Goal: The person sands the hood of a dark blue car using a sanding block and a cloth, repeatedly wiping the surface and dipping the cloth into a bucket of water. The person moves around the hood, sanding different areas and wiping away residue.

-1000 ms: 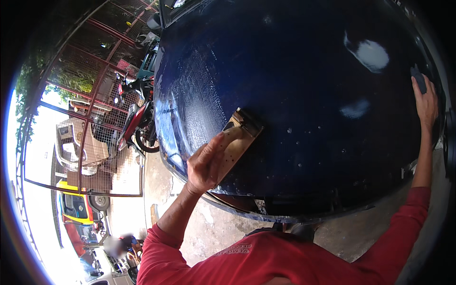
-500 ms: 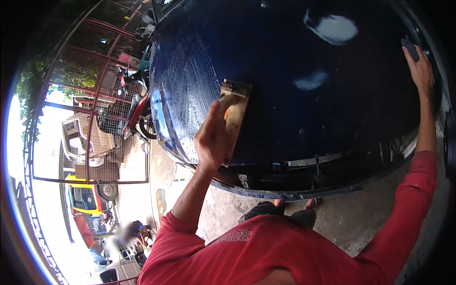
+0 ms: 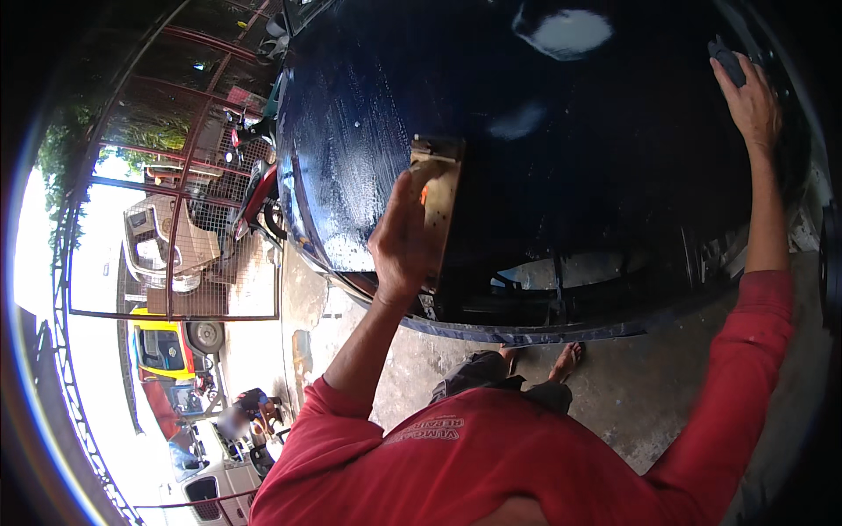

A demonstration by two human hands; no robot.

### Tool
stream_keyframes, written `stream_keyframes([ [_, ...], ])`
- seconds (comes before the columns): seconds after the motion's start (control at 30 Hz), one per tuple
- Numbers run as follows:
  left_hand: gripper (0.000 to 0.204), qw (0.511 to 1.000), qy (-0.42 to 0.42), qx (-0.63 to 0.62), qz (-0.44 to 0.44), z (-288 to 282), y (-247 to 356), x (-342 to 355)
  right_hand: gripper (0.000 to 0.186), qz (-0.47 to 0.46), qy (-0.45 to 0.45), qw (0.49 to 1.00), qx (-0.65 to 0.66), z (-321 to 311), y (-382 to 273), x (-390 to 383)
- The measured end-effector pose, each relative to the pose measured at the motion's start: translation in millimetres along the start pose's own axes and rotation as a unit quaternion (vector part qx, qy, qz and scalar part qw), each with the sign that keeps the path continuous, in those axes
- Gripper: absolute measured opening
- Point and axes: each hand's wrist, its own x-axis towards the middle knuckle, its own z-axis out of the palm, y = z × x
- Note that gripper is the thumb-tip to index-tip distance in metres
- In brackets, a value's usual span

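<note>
A large dark blue car body panel fills the upper middle, wet and glossy with pale reflections. My left hand presses a tan rectangular sanding block flat against the panel near its left side. My right hand rests high on the panel's right side, fingers on a small dark grey pad. Both red sleeves come up from the lower edge.
Below the panel lies a stained concrete floor with my sandalled feet. To the left stand a red metal gate, parked motorcycles, a yellow vehicle, and a person crouching.
My left hand has slid the sanding block along the panel, turning it from slanted to more upright. My right hand stays planted on the right side; the view has shifted down a little.
</note>
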Motion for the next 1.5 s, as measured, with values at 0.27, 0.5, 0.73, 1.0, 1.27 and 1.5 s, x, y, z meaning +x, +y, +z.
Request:
stream_keyframes([
  [0.27, 0.048, 0.990, -0.013, 0.091, -0.105, 92, -136, 227, 0.068, -0.022, 0.093, 0.995, 0.036, 12, 3, 0],
  [0.5, 0.045, 0.991, -0.043, 0.029, -0.121, 32, 6, 48, 0.050, -0.020, 0.154, 0.985, 0.081, -42, -31, -29],
  [0.73, 0.043, 0.953, -0.056, 0.289, 0.072, 66, -117, 178, 0.047, -0.004, 0.180, 0.977, 0.110, -41, -42, -36],
  [1.0, 0.045, 0.993, -0.008, 0.109, -0.045, 25, -84, 69, 0.056, -0.062, 0.075, 0.994, 0.044, -9, -7, -18],
  [1.27, 0.043, 0.993, 0.029, 0.062, -0.097, 24, -126, 108, 0.057, -0.033, 0.087, 0.995, 0.024, -1, 0, -10],
  [1.5, 0.042, 0.983, 0.039, 0.032, -0.177, 26, -130, 131, 0.057, -0.032, 0.066, 0.997, 0.006, -23, -10, -18],
])
